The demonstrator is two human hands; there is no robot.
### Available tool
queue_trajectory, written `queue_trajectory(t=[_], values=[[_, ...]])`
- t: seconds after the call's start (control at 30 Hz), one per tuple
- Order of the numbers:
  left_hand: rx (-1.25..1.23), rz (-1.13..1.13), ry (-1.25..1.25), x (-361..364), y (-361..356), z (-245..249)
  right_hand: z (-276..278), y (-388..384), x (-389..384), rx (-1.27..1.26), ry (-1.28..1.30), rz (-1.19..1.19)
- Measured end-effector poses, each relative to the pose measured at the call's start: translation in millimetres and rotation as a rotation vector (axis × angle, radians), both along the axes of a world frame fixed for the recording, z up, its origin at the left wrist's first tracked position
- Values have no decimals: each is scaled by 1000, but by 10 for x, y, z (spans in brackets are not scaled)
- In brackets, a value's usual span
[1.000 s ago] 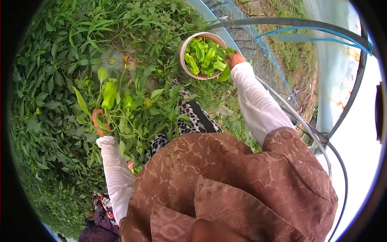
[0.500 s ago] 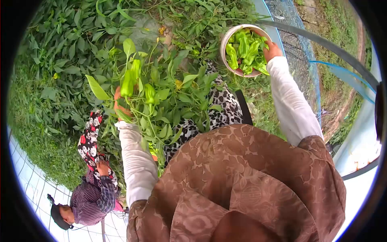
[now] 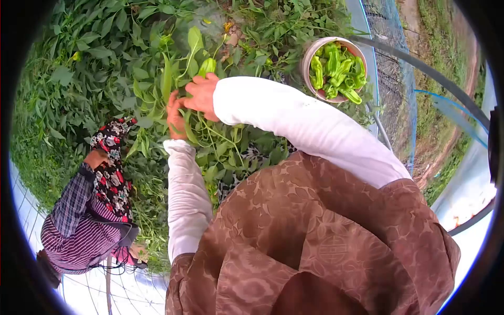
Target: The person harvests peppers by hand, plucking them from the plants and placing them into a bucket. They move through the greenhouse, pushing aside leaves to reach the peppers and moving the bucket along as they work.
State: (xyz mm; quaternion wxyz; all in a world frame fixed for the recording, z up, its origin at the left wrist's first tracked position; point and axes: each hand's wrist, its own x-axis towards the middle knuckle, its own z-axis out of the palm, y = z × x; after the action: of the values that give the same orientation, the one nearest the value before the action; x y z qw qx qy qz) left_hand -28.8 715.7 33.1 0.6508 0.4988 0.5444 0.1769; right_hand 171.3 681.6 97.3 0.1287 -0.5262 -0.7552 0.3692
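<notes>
right hand moved off bowl to pepper plant, upper centre | its grip: cannot tell | left hand clamped on pepper plant | bowl upper right

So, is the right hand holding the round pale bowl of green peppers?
No, the right hand touches the leafy plant, apart from the round pale bowl.

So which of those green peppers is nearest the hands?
The lone pepper on the plant, just above the right hand; the other peppers lie heaped in the bowl, off to the side.
</notes>
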Motion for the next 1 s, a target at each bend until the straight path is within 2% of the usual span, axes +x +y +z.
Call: queue_trajectory(t=[0.07, 0.1, 0.2, 0.33, 0.37, 0.4, 0.5, 0.57, 0.67, 0.7, 0.73, 0.8, 0.87, 0.93, 1.0], values=[[-78, 74, -41, -16, -53, 4, 109, -31, 86, -141, -7, -10], [-209, 203, -122, -11, -99, 35, 150, -32, 124, -204, -15, 12], [134, -4, -1, -75, -177, -62, 62, -91, 58, -288, -16, 45], [212, -67, -26, -91, -219, 6, 48, -274, -133, -358, 150, -155], [45, 43, -139, -109, -225, 6, 137, -482, -236, -200, 128, -244], [76, 5, -134, -76, -237, 34, 254, -503, -248, -334, 114, -215], [207, -116, -61, 1, -282, 80, 375, -602, -280, -329, 118, -318], [271, -162, 4, 35, -306, 101, 384, -646, -287, -322, 240, -434], [99, -105, -164, 69, -346, 144, 433, -726, -268, -318, 332, -512], [232, 2, -152, 75, -368, 82, 552, -763, -230, -456, 463, -450], [227, 6, -154, 30, -338, 33, 677, -859, -255, -425, 502, -394], [-99, 218, -324, -128, -182, -32, 829, -1012, -255, -503, 575, -395], [-251, 330, -403, -224, -105, -65, 764, -995, -168, -391, 625, -523], [-115, 166, -356, -258, -82, -98, 664, -778, 88, -338, 589, -651], [-142, 184, -433, -210, -83, -16, 497, -424, 332, -161, 440, -742]])
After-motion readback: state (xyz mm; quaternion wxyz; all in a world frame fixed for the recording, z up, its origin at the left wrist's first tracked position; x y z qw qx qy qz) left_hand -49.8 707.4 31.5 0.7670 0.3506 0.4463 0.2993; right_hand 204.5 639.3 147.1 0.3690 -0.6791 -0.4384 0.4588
